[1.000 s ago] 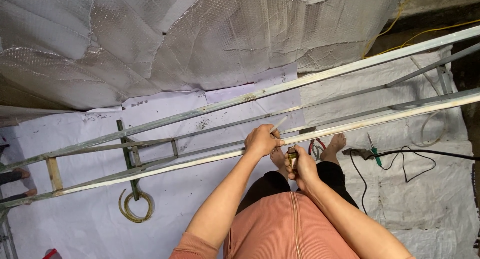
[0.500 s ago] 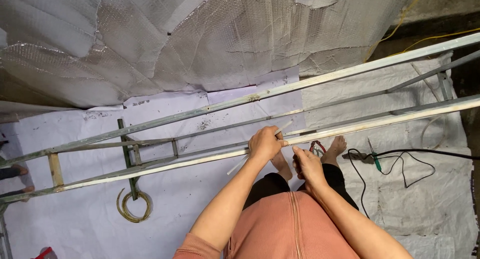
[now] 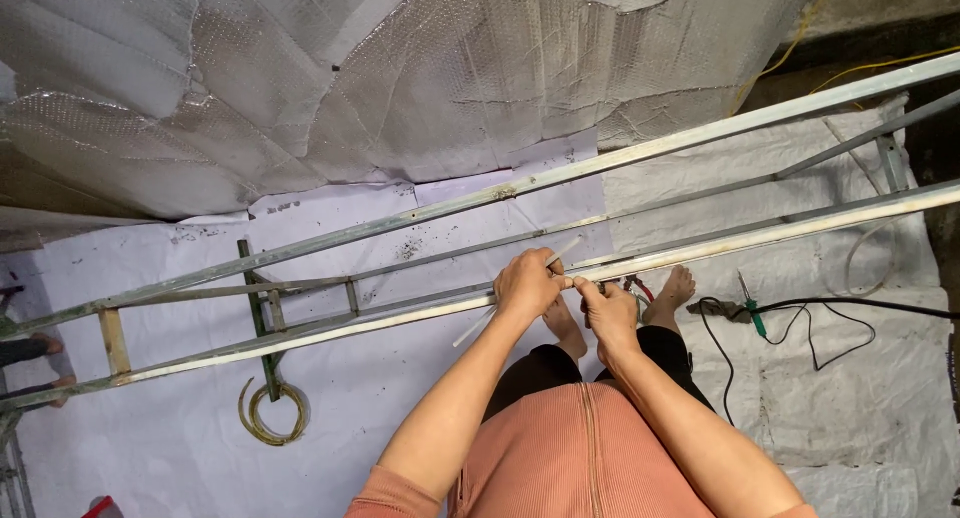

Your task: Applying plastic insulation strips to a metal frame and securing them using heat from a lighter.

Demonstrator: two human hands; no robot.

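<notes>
Both hands are up at the near rail point(image 3: 330, 330) of a long metal frame. The left hand point(image 3: 527, 284) is closed round a thin pale rod point(image 3: 563, 251), which slants across the rail: its upper tip pokes out beyond the knuckles, its lower end sticks out below the rail on the left. The right hand point(image 3: 607, 311) sits just beside it, fingers curled and touching the left at the rail; whether it pinches the rod itself or only steadies the rail, I cannot tell.

To my eye this is fine placement work. It would go best with the rod kept snug against the rail, the right hand bracing close to the contact point, and the wrists low so the tip does not wander along the metal.

Outward now: bare feet point(image 3: 672, 290) stand on the white sheet point(image 3: 420, 398) below the rail, with small red-handled tools between them, too small to make out. A far rail point(image 3: 700, 133) runs parallel above, with cross pieces joining the two on the left. To the right, a green-handled screwdriver point(image 3: 750, 310) lies near a black cable point(image 3: 860, 306). On the left, a coil of yellowish wire point(image 3: 270, 413) lies flat on the sheet. Silver bubble foil point(image 3: 400, 78) covers the ground beyond.

Containers: none in view, so nothing held in any.
</notes>
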